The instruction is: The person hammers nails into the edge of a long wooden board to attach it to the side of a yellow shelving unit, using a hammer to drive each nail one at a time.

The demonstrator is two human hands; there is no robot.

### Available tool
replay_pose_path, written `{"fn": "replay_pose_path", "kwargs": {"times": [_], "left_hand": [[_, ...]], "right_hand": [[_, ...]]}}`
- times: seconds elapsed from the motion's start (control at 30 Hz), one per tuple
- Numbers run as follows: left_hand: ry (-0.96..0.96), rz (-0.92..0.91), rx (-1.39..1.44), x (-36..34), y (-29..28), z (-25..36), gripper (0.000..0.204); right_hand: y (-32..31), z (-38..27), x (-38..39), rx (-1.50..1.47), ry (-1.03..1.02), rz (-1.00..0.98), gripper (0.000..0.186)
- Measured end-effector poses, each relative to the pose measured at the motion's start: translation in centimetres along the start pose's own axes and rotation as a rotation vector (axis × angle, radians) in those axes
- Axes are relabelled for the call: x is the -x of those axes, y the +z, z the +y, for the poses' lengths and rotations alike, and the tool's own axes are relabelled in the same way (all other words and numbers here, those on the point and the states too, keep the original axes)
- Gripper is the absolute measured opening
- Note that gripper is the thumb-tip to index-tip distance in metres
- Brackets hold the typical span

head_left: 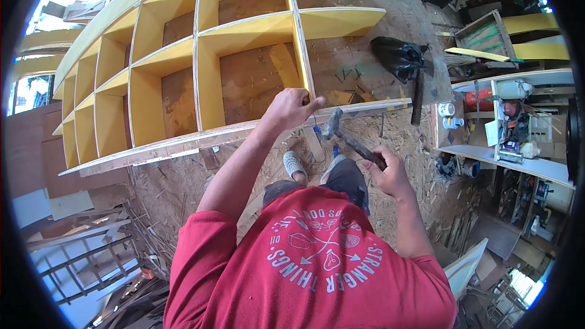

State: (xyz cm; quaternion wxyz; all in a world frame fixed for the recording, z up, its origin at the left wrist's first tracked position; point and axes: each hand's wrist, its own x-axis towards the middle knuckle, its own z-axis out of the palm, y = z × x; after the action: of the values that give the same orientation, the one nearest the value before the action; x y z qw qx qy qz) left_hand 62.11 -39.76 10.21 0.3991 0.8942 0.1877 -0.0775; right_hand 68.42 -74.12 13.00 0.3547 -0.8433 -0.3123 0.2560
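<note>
On the red shirt point(323, 298), at the near side, pale capital lettering point(352, 280) is printed in a ring around crossed arrows point(329, 244). Any print on the white tub point(446, 109) at right is too small to be read.

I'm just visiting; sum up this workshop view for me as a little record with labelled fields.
Left grip: at the near end of a yellow divider; hold unclear
Right grip: closed around a hammer
Hammer head: near the left hand, apart from it
Main piece: yellow compartmented frame
On its right: black plastic bag
Floor: littered with scraps
</note>
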Motion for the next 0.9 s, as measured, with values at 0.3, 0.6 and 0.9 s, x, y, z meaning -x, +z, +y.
{"fn": "replay_pose_path", "kwargs": {"times": [0.3,0.6,0.9], "left_hand": [[0.168,0.009,0.054,0.1,0.4,-1.6,0.060],[-0.056,0.264,-0.135,0.0,2.0,0.7,0.074],[0.017,0.247,-0.168,-0.1,2.1,-0.2,0.070]], "right_hand": [[-2.2,1.4,-0.8,0.102,-0.025,-0.213,0.039],[-2.6,1.8,-4.4,0.364,-0.063,-0.649,0.047],[-4.1,-0.6,-7.4,0.513,-0.234,-0.725,0.045]]}}
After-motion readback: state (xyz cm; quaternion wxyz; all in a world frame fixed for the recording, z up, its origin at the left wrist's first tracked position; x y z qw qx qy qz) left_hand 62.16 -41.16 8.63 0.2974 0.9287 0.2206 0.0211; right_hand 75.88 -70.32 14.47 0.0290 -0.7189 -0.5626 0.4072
